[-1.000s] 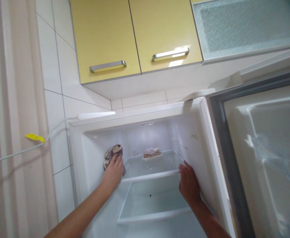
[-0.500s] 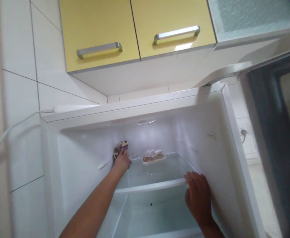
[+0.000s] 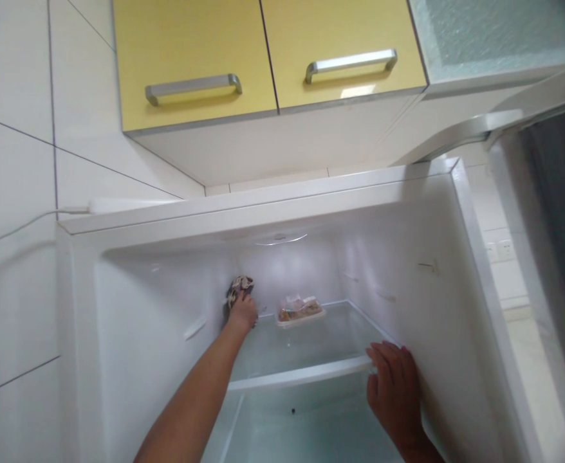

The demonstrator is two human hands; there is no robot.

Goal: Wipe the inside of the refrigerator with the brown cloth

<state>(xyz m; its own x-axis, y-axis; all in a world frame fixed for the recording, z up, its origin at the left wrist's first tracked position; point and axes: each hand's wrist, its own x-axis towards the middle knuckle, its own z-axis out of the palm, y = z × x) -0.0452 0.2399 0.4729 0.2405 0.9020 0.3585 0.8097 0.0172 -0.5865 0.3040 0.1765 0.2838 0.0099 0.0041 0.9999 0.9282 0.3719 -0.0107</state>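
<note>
Deep in the back left of the refrigerator, my left hand [image 3: 242, 314] is closed on a bunched dark cloth [image 3: 240, 287] with a pale pattern. The cloth is against the inner wall just above the glass shelf [image 3: 306, 344]. On the shelf's right front corner rests my right hand [image 3: 394, 386], its fingers stretched out over the edge and its thumb apart. A shallow white tray with packaged food [image 3: 300, 311] sits at the back of the shelf, to the right of the cloth.
Yellow cabinets [image 3: 195, 51] with metal handles hang above the refrigerator. Its door [image 3: 547, 257] stands open at the right. A cable [image 3: 17, 228] runs along the tiled wall at the left. Below the shelf is a lower compartment [image 3: 306, 424].
The left hand and the cloth have shifted slightly within the back left corner. The right hand stays on the shelf edge. The camera view has moved a little.
</note>
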